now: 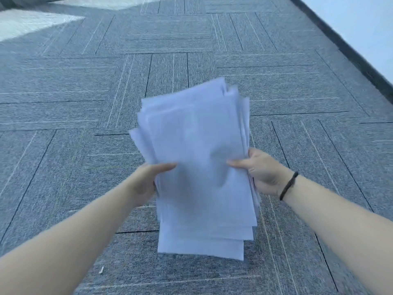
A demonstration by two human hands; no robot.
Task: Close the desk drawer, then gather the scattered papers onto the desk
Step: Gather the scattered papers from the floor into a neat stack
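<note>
A loose stack of white papers [197,150] is held up in front of me above the carpet, its sheets fanned unevenly at the top and bottom edges. My left hand [146,182] grips the stack's left edge, thumb lying across the top sheet. My right hand [263,171], with a dark band at the wrist, grips the right edge in the same way. The desk and its drawer are out of view.
Grey carpet tiles [85,103] with thin stripes cover the floor all round. A dark skirting board [348,50] and a pale wall run along the right. Sunlit patches [32,24] lie at the far left. A small white scrap [101,269] lies on the carpet near my left forearm.
</note>
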